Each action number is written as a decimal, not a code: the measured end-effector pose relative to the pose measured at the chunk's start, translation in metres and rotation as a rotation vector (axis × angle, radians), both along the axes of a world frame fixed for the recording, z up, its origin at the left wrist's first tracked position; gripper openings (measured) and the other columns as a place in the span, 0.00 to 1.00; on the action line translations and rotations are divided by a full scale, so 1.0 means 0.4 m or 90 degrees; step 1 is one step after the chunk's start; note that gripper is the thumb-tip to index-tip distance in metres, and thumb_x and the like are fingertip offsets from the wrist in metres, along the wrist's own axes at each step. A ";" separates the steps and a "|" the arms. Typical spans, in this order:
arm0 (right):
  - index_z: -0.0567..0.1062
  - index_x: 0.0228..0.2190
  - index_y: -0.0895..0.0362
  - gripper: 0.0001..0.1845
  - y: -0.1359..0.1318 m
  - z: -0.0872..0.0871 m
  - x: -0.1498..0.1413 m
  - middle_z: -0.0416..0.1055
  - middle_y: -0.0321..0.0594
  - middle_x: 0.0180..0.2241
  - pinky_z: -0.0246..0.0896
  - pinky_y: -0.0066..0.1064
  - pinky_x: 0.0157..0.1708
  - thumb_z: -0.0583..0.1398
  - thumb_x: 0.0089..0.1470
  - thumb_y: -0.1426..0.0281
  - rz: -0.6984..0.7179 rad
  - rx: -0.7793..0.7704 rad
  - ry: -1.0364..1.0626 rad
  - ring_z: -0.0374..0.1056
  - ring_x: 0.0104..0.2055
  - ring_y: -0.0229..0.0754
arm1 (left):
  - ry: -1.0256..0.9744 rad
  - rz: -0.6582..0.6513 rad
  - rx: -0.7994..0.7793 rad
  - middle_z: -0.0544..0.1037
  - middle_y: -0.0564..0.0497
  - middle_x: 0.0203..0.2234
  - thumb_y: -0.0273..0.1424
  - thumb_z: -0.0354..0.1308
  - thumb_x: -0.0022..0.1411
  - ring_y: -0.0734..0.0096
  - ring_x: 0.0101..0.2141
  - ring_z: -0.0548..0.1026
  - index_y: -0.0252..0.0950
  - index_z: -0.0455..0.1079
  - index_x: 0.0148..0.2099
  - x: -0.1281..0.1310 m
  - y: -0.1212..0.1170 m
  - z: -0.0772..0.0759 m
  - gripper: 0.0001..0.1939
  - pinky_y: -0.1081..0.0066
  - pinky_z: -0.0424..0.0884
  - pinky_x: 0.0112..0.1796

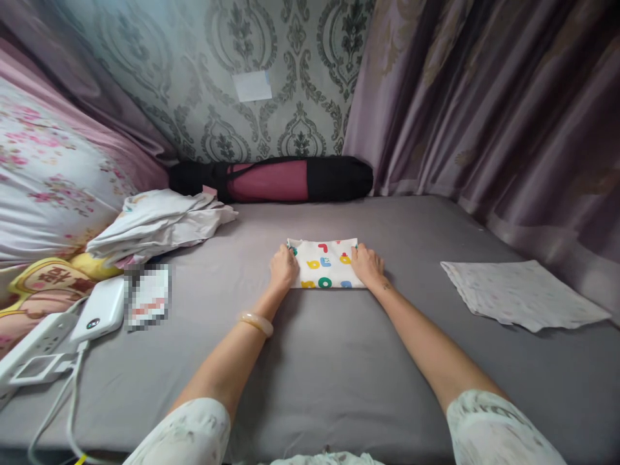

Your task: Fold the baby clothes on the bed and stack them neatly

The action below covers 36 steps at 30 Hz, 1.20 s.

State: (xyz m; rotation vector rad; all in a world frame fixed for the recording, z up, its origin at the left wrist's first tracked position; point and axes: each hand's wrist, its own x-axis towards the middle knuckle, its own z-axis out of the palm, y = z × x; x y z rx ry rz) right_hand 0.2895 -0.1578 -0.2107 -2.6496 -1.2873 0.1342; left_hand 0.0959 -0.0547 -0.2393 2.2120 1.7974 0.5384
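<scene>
A small folded white cloth (325, 263) printed with coloured letters lies in the middle of the grey bed sheet (339, 361). My left hand (283, 267) rests on its left edge, fingers curled over the fabric. On the cloth's right edge sits my right hand (367, 265), fingers also pressed onto it. A pale bangle (255, 321) circles my left wrist. Both arms reach forward from pale patterned sleeves.
A pile of crumpled light clothes (159, 223) lies at the back left. A flat folded pale cloth (520, 294) lies at right. A black and maroon rolled bag (274, 179) runs along the wall. A power bank (99, 310) and power strip (33, 345) sit left, beside floral bedding.
</scene>
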 end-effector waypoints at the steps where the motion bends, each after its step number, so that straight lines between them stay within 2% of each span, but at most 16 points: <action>1: 0.70 0.48 0.61 0.21 0.002 -0.001 0.000 0.75 0.57 0.43 0.62 0.38 0.45 0.44 0.68 0.63 -0.002 0.000 0.001 0.73 0.47 0.52 | 0.005 0.003 -0.004 0.79 0.38 0.38 0.35 0.41 0.70 0.55 0.39 0.78 0.35 0.65 0.46 0.000 0.002 -0.001 0.14 0.65 0.66 0.35; 9: 0.72 0.47 0.62 0.21 0.014 -0.003 0.003 0.76 0.58 0.42 0.63 0.39 0.44 0.45 0.67 0.63 -0.028 0.014 0.011 0.73 0.47 0.53 | 0.007 0.006 -0.008 0.79 0.36 0.38 0.34 0.39 0.71 0.54 0.39 0.78 0.35 0.64 0.48 0.005 0.011 -0.001 0.15 0.65 0.66 0.36; 19: 0.73 0.47 0.63 0.22 0.028 -0.005 0.006 0.75 0.61 0.44 0.62 0.39 0.46 0.46 0.66 0.64 -0.059 0.016 0.031 0.72 0.48 0.53 | 0.037 0.059 -0.044 0.78 0.31 0.41 0.35 0.42 0.70 0.51 0.41 0.78 0.31 0.67 0.48 0.017 0.011 0.027 0.16 0.63 0.68 0.37; 30: 0.73 0.46 0.66 0.22 0.040 -0.023 0.000 0.75 0.61 0.42 0.63 0.40 0.45 0.47 0.65 0.64 -0.080 0.043 0.023 0.73 0.47 0.54 | 0.063 0.064 -0.038 0.78 0.29 0.40 0.34 0.41 0.70 0.48 0.42 0.78 0.30 0.66 0.49 0.028 0.009 0.027 0.16 0.60 0.69 0.39; 33: 0.73 0.47 0.66 0.21 0.041 -0.026 -0.001 0.75 0.61 0.42 0.63 0.40 0.45 0.48 0.65 0.64 -0.087 0.047 0.021 0.73 0.47 0.54 | 0.044 0.066 -0.039 0.78 0.30 0.40 0.34 0.42 0.70 0.48 0.43 0.78 0.30 0.66 0.48 0.028 0.011 0.026 0.16 0.59 0.68 0.40; 36: 0.72 0.48 0.65 0.22 0.036 -0.010 0.009 0.75 0.60 0.45 0.62 0.40 0.46 0.48 0.65 0.63 -0.081 0.027 0.053 0.72 0.49 0.54 | -0.032 0.061 -0.057 0.78 0.32 0.40 0.36 0.44 0.69 0.50 0.44 0.77 0.32 0.66 0.48 0.010 0.016 0.031 0.15 0.60 0.68 0.42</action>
